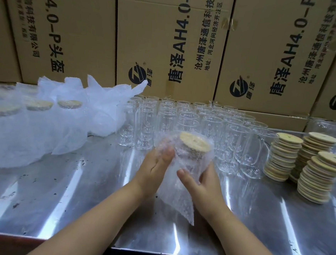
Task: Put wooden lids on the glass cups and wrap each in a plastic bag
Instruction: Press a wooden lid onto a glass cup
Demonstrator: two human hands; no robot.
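A glass cup with a round wooden lid (194, 142) on it sits inside a clear bubble-wrap bag (179, 198), held tilted above the table's middle. My left hand (154, 166) grips the bagged cup from the left. My right hand (201, 184) holds it from the lower right, and the loose bag end hangs down between my wrists. Behind it stand several rows of bare glass cups (186, 118). Three stacks of wooden lids (318, 173) stand at the right.
Several wrapped, lidded cups (38, 105) lie in a heap of white bags (96, 105) at the left. Cardboard boxes (170, 39) form a wall along the back. The shiny metal table (57, 195) has its front edge near me.
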